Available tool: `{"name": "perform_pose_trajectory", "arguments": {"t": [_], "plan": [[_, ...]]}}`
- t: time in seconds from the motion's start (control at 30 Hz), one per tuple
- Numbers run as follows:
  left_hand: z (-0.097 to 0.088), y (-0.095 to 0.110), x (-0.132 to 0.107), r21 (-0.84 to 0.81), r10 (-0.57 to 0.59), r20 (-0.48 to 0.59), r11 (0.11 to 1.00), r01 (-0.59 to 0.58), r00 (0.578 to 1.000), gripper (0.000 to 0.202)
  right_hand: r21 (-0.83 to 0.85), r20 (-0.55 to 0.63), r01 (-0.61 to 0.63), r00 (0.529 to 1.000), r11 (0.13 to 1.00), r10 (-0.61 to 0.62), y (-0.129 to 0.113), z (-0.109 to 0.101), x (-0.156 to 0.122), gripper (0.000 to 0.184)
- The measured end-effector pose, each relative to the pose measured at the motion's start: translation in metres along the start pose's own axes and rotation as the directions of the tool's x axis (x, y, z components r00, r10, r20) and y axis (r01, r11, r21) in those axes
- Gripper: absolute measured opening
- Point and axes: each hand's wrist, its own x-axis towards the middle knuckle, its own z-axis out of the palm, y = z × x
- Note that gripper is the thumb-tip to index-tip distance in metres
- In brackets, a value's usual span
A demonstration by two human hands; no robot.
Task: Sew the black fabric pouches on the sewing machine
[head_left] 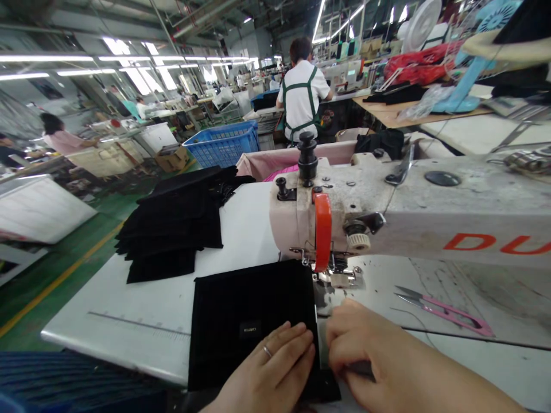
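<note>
A flat black fabric panel (219,321) with a small dark label lies on the sewing machine table, its right edge beside the presser foot (340,279). My left hand (278,364) rests on the panel with fingers stretched out, a ring on one of them. To the right of the panel's edge, my right hand (361,350) is closed with curled fingers. Something dark shows between its thumb and fingers, too hidden to name. In front of both hands stands the sewing machine (387,229), with an orange guard (322,232) near the needle.
Pink thread snips (451,315) lie right of my right hand. A pile of black fabric pieces (176,218) sits at the table's far left. Beyond are a blue crate (224,146), a pink-lined bin (258,163), and a person (301,94) with their back turned.
</note>
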Motion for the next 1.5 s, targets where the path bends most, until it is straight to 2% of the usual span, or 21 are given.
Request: {"name": "perform_pose_trajectory", "arguments": {"t": [0.07,0.13,0.2,0.33,0.57,0.83,1.0,1.17,1.27,1.37,1.43,1.5], "plan": [[0.006,0.0,-0.001,0.035,0.024,-0.062,0.999,-0.022,0.998,0.052,-0.042,-0.113,-0.035,0.993,0.998,0.03,0.003,0.002,0.002,0.028],[0.003,0.0,0.001,0.016,0.024,-0.057,1.0,-0.023,0.998,0.051,-0.117,-0.181,-0.014,0.983,0.993,-0.008,0.007,0.005,0.003,0.033],[-0.005,-0.001,0.005,-0.032,-0.006,-0.027,0.999,0.005,1.0,0.048,-0.169,-0.176,0.034,0.982,0.985,-0.065,0.011,0.009,0.003,0.036],[-0.013,-0.01,0.015,-0.128,-0.034,-0.029,0.991,0.03,0.999,0.038,-0.189,-0.195,0.044,0.977,0.981,-0.082,0.016,0.015,0.002,0.037],[-0.004,-0.04,0.028,-0.199,0.023,-0.059,0.979,-0.035,0.998,0.032,-0.244,-0.246,0.025,0.965,0.969,-0.087,0.024,0.017,0.004,0.034],[0.003,-0.07,0.044,-0.197,0.064,-0.077,0.977,-0.078,0.995,0.031,-0.314,-0.227,-0.094,0.974,0.945,0.021,0.031,0.019,0.008,0.042],[0.007,-0.087,0.055,-0.168,0.091,-0.146,0.979,-0.115,0.985,0.027,-0.363,-0.223,-0.207,0.966,0.909,0.131,0.037,0.022,0.01,0.046],[0.009,-0.096,0.059,-0.16,0.121,-0.171,0.976,-0.149,0.978,0.024,-0.365,-0.234,-0.225,0.961,0.903,0.144,0.036,0.023,0.012,0.044],[0.006,-0.105,0.054,-0.151,0.14,-0.149,0.975,-0.163,0.979,0.023,-0.362,-0.306,-0.187,0.949,0.913,0.073,0.036,0.018,0.011,0.031],[0.002,-0.111,0.046,-0.206,0.049,-0.119,0.976,-0.073,0.992,0.021,-0.414,-0.405,-0.199,0.914,0.889,0.016,0.038,0.009,0.011,0.017],[0.002,-0.109,0.043,-0.287,-0.04,-0.112,0.958,0.006,0.993,0.021,-0.463,-0.403,-0.26,0.913,0.847,0.059,0.041,0.004,0.011,0.012],[0.004,-0.1,0.043,-0.346,-0.104,-0.124,0.936,0.056,0.987,0.019,-0.517,-0.38,-0.311,0.918,0.797,0.112,0.043,0.002,0.011,0.016]]}}
